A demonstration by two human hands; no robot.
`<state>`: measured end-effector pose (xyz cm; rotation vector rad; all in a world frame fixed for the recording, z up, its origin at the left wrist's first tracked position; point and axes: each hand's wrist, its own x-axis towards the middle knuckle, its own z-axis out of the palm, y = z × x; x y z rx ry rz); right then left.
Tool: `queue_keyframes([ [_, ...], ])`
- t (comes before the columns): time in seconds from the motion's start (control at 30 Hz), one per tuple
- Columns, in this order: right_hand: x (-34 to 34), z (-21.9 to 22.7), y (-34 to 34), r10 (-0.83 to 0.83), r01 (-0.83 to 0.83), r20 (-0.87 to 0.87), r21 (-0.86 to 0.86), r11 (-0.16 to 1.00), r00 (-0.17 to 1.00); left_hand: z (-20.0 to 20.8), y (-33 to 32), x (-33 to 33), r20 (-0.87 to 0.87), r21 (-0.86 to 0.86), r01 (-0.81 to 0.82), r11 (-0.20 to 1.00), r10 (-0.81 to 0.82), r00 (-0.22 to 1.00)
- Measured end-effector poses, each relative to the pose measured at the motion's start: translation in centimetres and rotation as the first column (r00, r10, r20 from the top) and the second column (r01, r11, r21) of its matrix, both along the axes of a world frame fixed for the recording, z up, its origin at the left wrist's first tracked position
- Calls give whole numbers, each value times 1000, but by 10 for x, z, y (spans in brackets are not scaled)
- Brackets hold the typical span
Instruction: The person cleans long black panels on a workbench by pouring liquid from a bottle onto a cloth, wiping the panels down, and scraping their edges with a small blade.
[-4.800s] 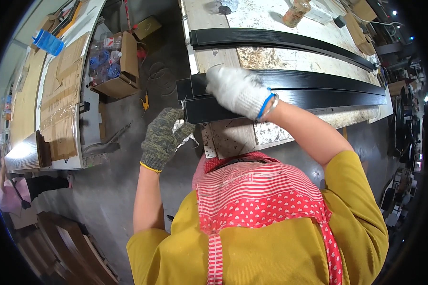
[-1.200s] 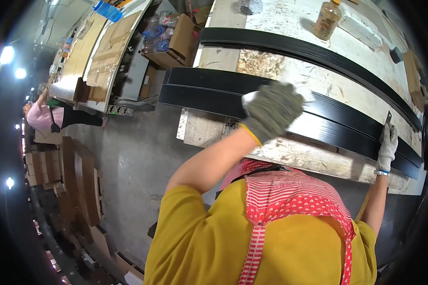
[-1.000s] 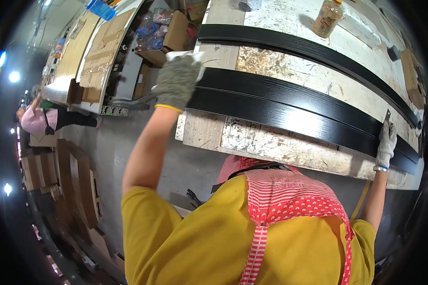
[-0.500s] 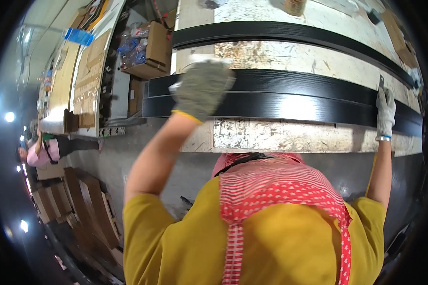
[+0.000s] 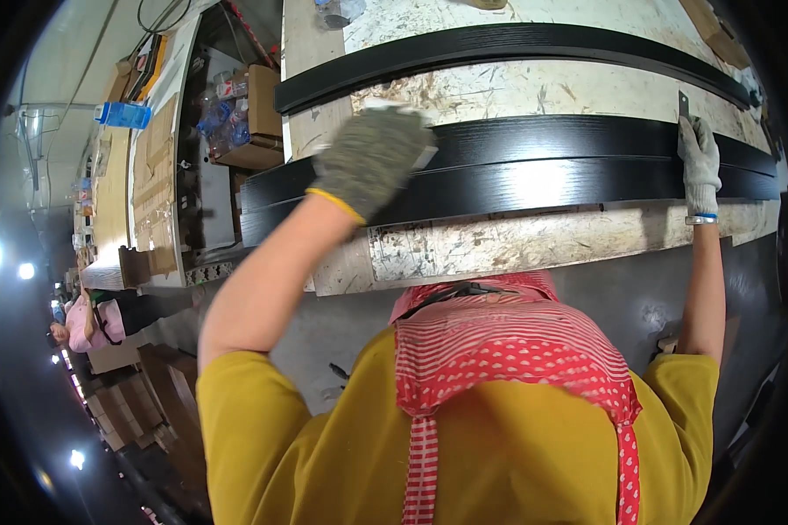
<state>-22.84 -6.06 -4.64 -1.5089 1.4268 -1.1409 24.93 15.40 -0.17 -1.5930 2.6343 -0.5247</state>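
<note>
Two long black boards with a fine wood-grain surface lie side by side on the worn white workbench. On their left part rests my left hand, in a grey-green knit glove with a yellow cuff. It is closed over a white cloth, whose edges poke out around the fingers; cloth or paper is hard to tell. My right hand, in a pale grey glove, lies at the right part of the boards. A thin flat metal tool sticks up from its fingers; the rest of it is hidden.
Another long black strip lies farther back on the bench. To the left stand a cardboard box of plastic bottles and a side table with a blue bottle. A person in pink is at the far left, near stacked brown cartons.
The whole view has shifted, so the bench appears farther left and higher. My left hand has slid a little to the right along the boards. My right hand keeps the metal tool.
</note>
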Motion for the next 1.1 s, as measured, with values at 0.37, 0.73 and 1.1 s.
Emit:
queue_keyframes([
  [0.37, -6, 1, -6, 26, -26, -127, 1, 1000, 992, 11, 9, 16, -76, 189, -252, 949, 270, 960],
  [0.73, -19, -29, -24, 10, -25, -110, -140, 990, 994, -8, -14, -137, -347, 88, -271, 959, 284, 894],
  [1.1, 12, 20, 8, 127, -150, -225, -87, 985, 966, -8, 147, 153, -172, -153, -868, 473, 852, 495],
])
